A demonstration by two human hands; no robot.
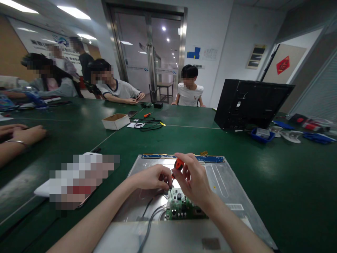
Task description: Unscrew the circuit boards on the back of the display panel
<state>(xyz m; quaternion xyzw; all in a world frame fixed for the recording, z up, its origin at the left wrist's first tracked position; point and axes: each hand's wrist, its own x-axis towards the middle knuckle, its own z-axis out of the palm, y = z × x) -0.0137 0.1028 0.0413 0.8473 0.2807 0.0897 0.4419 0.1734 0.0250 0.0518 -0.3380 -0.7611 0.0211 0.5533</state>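
My right hand [195, 179] grips the red-and-black handle of a screwdriver [179, 164], which stands nearly upright with its tip down. The tip points at the upper left corner of a green circuit board [174, 204]. My left hand [155, 176] is closed in a pinch beside the screwdriver's shaft, low over that corner; what lies between its fingertips is too small to make out. The board sits on the metal back of a flat display panel [221, 179]. Grey cables [149, 225] run from the board's left side toward me.
A blue circuit strip [213, 159] lines the panel's far edge. To the left lies a blurred-out flat device [42, 188]. Farther off are a small open box [116, 122], a black cable [150, 124], a black monitor [250, 103] and a blue tray [263, 136]. Several people sit around the table.
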